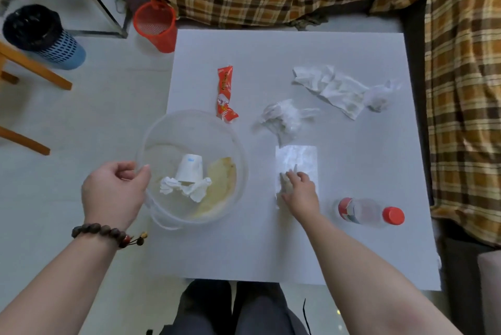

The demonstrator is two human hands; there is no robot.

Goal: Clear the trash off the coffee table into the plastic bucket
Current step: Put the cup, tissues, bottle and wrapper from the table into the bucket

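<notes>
**Bucket part-filled, most of the table still to clear**

The left hand (115, 193) grips the rim of the clear plastic bucket (238, 150) at its nine o'clock side, fingers curled over the edge, holding it at the left edge of the coffee table (352, 240). Inside the bucket already: a white paper cup (189, 168) on its side, a crumpled tissue (187, 188) at six o'clock from it, and a yellowish peel (222, 185) at three o'clock. So a few pieces look done.

Over to the right hand (299, 191): it is down on the near end of a shiny foil wrapper (296, 158), fingers spread and pressing or pinching at it. Whether it has a real hold yet, I cannot tell; blur hides the fingertips. My read is that this wrapper is the piece in hand.

Plenty left on the table. At twelve o'clock from the foil sits a crumpled clear plastic wad (284, 115). At ten o'clock, near the bucket, lies a red snack wrapper (225, 93). At one o'clock, well apart, sprawls a big crumpled white paper (336, 88). At four o'clock lies a plastic bottle (371, 211) with a red cap. Roughly a third done, I'd judge.
</notes>
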